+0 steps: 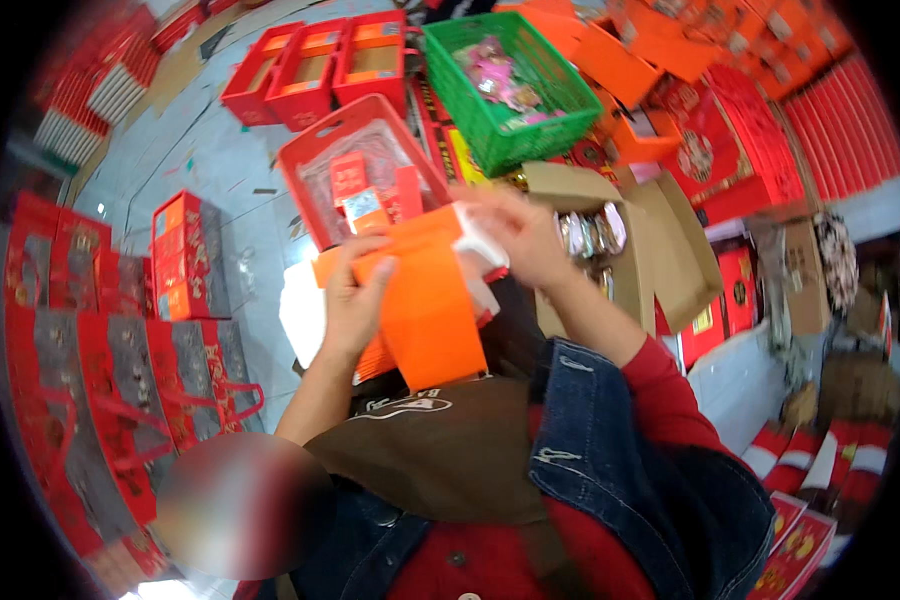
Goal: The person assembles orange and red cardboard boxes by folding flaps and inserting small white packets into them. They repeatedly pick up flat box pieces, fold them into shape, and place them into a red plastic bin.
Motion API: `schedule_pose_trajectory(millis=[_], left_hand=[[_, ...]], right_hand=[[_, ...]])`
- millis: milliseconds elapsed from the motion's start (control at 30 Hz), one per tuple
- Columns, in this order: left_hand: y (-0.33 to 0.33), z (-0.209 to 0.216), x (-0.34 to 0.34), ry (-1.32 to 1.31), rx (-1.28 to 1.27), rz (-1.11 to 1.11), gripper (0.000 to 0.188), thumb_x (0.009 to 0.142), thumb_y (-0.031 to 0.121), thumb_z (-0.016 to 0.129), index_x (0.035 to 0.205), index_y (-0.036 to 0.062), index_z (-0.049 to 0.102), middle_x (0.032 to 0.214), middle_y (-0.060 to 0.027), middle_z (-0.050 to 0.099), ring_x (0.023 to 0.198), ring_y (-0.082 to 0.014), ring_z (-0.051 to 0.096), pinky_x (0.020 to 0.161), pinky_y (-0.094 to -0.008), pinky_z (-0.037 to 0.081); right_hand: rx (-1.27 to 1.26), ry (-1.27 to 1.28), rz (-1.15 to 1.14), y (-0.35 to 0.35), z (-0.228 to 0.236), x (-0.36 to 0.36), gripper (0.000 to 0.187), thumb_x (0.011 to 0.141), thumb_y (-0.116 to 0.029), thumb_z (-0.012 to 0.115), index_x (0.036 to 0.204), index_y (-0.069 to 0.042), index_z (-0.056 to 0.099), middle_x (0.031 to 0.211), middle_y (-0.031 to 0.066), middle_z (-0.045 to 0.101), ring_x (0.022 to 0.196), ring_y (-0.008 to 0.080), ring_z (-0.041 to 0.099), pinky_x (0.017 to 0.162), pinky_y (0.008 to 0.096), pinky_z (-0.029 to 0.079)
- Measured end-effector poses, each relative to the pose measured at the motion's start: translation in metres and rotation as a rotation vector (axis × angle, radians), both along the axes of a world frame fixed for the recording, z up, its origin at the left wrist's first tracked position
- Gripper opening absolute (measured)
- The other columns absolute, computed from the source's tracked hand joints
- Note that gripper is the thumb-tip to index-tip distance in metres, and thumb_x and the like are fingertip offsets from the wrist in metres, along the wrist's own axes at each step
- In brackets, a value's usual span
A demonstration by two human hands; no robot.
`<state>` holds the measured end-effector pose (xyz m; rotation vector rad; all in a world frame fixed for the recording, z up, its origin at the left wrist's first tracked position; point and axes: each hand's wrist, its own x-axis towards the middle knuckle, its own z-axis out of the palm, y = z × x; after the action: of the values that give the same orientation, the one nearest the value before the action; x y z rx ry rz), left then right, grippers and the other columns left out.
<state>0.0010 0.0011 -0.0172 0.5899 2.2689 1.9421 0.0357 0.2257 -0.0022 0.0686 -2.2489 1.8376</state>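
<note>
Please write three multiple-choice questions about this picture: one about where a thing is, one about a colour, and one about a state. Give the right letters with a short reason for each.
1. Where is the green basket?
A. beyond the hands, on the far side of the open brown carton
B. on the person's lap
C. under the red bags at the left

2. What colour is the folded card box between the hands?
A. blue
B. orange
C. white

3. How is the brown carton at the right?
A. taped shut
C. crushed flat
B. open, flaps spread

Answers:
1 A: the basket stands higher in the picture, past the carton.
2 B: the box that the left hand and the right hand hold is plainly orange.
3 B: its flaps stand apart and shiny packets show inside.
</note>
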Motion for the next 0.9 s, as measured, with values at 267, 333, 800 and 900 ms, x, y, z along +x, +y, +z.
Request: schedule_pose_trajectory(millis=[267,333,800,900], left_hand=[[-0.031,-0.048,-0.018,-0.224,0.271,0.454,0.023,0.095,0.025,0.047,0.102,0.0032,0.050,0.096,-0.0068,0.056,0.086,-0.0138,0.056,0.075,-0.0285,0.049],[-0.029,-0.048,-0.017,-0.198,0.212,0.430,0.024,0.096,0.027,0.046,0.102,0.0036,0.049,0.096,-0.0074,0.056,0.087,-0.0147,0.056,0.076,-0.0290,0.049],[-0.014,-0.035,-0.033,-0.276,0.127,0.256,0.030,0.098,0.030,0.036,0.108,0.0040,0.045,0.100,-0.0070,0.053,0.089,-0.0162,0.056,0.078,-0.0305,0.047],[-0.012,-0.036,-0.024,-0.294,0.165,0.411,0.030,0.098,0.030,0.036,0.106,0.0030,0.047,0.094,-0.0073,0.054,0.085,-0.0148,0.056,0.075,-0.0287,0.047]], right_hand=[[-0.151,-0.301,-0.749,0.182,-0.213,0.000,0.012,0.079,-0.013,0.063,0.076,-0.002,0.068,0.066,-0.0010,0.061,0.060,0.0053,0.052,0.056,0.0220,0.043],[0.006,-0.609,-0.789,0.188,-0.290,0.013,0.020,0.078,-0.020,0.068,0.083,-0.001,0.068,0.065,0.0013,0.062,0.058,0.0091,0.055,0.056,0.0245,0.045],[-0.136,-0.831,-0.551,0.206,-0.368,-0.012,0.057,0.067,-0.022,0.072,0.114,0.001,0.049,0.098,0.0138,0.062,0.089,0.0308,0.061,0.078,0.0410,0.049],[-0.990,-0.747,-0.483,0.203,-0.318,0.026,0.058,0.071,-0.023,0.064,0.124,-0.005,0.050,0.112,0.0122,0.060,0.102,0.0275,0.056,0.086,0.0502,0.043]])
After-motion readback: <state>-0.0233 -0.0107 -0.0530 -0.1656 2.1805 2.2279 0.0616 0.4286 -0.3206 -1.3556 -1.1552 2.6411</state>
